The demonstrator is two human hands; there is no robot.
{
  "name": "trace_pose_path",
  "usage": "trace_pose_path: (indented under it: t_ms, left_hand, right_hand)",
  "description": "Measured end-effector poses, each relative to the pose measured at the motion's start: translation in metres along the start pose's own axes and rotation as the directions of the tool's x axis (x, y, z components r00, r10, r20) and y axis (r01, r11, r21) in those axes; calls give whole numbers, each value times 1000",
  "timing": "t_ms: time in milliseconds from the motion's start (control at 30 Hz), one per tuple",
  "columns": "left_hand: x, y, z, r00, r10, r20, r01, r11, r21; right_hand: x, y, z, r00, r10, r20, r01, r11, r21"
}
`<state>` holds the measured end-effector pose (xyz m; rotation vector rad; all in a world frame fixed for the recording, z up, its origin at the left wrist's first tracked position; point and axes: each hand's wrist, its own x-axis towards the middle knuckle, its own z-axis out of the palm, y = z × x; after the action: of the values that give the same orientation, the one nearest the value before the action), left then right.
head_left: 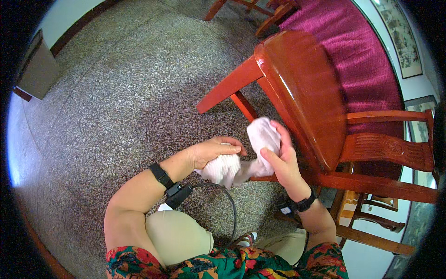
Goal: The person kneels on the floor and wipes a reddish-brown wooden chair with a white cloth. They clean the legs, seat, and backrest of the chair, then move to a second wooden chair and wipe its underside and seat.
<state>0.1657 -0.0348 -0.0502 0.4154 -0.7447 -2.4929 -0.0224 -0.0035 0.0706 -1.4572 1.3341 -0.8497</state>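
A white, ribbed piece of cloth (263,134), possibly a sock, stretches between both hands above the floor. My left hand (219,151) grips its bunched, ribbed end, with the thumb and fingers over the top. My right hand (284,158) holds the other end, which stands up as a rounded pale flap between thumb and fingers. The cloth sags between the hands. Black straps with small devices sit on both wrists, and a black cable (234,205) loops below the left hand.
A glossy red-brown wooden chair (299,87) stands close on the right, beside a table with a magenta cloth (366,69). Another wooden chair (275,17) is at the top. Speckled stone floor (139,87) spreads to the left. A box-like object (40,69) stands by the wall.
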Motion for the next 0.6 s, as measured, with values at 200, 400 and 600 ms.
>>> trace_pose_path:
  t_ms: [200,400,600]
  left_hand:
    - [2,-11,-33,993,-54,101,76,971,-226]
    - [15,-21,-40,986,-135,94,149,975,-166]
    - [3,19,-47,980,2,-197,8,999,49]
  right_hand:
    - [72,27,24,911,-411,36,362,754,-548]
    - [103,52,29,872,-482,81,338,474,-813]
    - [35,66,-11,922,-378,86,211,301,-930]
